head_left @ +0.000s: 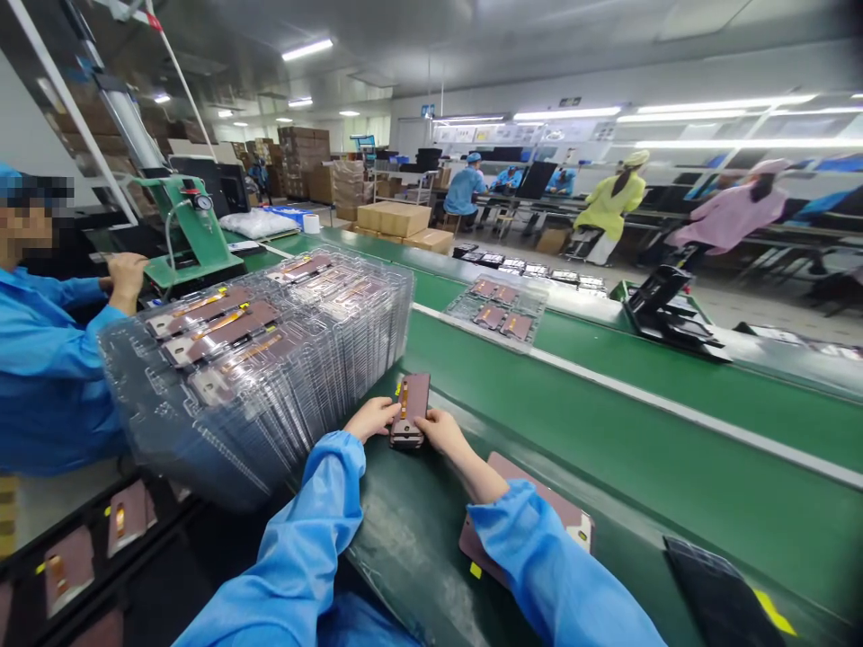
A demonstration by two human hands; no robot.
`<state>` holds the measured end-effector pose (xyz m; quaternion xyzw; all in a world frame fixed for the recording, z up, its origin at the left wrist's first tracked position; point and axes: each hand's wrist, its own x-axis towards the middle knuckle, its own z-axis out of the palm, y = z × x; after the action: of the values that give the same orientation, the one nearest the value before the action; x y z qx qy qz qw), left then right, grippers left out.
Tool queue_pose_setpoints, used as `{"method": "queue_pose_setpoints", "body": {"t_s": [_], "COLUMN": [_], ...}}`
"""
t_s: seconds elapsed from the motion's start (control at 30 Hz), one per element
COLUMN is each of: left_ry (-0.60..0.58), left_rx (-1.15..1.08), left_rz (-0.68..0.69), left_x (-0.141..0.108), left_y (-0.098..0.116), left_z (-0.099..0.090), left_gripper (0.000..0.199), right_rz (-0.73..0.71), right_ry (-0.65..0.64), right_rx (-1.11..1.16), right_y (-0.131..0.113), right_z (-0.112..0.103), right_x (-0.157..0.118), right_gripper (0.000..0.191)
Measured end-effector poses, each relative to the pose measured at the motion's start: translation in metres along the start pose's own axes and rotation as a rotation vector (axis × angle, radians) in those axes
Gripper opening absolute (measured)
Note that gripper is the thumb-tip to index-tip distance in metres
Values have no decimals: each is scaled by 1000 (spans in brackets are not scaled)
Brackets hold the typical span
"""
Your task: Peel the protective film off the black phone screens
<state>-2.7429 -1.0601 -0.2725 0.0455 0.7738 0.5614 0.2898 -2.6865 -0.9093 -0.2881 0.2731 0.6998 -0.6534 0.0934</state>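
Blue sleeves (297, 539) fill the bottom of the view, running up to a dark green work surface (418, 566). Green conveyor belt (647, 395) runs alongside. Big stack of clear plastic trays (262, 377) sits just left of the hands, holding brown panels with yellow-orange strips; any print is too small to read. Co-worker in blue (47, 377) sits beside the stack, one hand (127, 279) near a green press (192, 229) with a round gauge (202, 202), dial unreadable. Loaded clear tray (497, 310) lies farther up the belt. Brown phone-sized panel (411, 400) sits between the left hand (370, 418) and right hand (441, 431), fingers of both closed on its sides, holding it just above or on the surface, cannot tell which. Second brown panel (532, 517) lies under the right forearm, small yellow tag (475, 570) showing, no readable text.
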Motion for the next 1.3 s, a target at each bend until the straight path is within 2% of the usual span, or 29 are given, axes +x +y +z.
{"method": "queue_pose_setpoints", "body": {"t_s": [0.07, 0.17, 0.27, 0.37, 0.53, 0.67, 0.73, 0.83, 0.93, 1.07, 1.17, 1.3], "left_ry": [52, 101, 75, 57, 96, 125, 117, 77, 60, 145, 339, 683], "left_rx": [-10, -51, -93, -84, -75, -164, -257, -430, -581, -709, -742, -667], "left_rz": [49, 201, 365, 450, 453, 392, 345, 241, 67, -176, -322, -446], "left_x": [1, -2, -17, -37, -52, -62, -79, -124, -178, -233, -252, -244], "left_y": [-2, -2, -6, -20, -40, -35, -32, -41, -69, -130, -182, -237], "left_z": [3, 8, 12, 15, 20, 23, 22, 21, 20, 5, -22, -72], "left_gripper": [35, 37, 36, 37, 32, 35, 44, 62, 64, 49, 32, 32], "right_rz": [-96, -264, -414, -495, -558, -570, -569, -539, -463, -451, -543, -734], "right_ry": [11, 34, 46, 34, -7, -65, -149, -333, -495, -666, -692, -625], "right_rx": [-46, -80, -97, -118, -152, -191, -211, -238, -342, -592, -655, -699], "right_y": [4, 14, 29, 43, 51, 39, 34, 34, 42, 58, 70, 92], "right_z": [1, -1, -4, -9, -15, -16, -13, -4, 8, 11, 1, -19], "right_x": [-4, -20, -41, -55, -61, -76, -93, -128, -162, -191, -199, -195], "right_gripper": [19, 13, 10, 16, 26, 21, 17, 14, 17, 36, 38, 32]}}
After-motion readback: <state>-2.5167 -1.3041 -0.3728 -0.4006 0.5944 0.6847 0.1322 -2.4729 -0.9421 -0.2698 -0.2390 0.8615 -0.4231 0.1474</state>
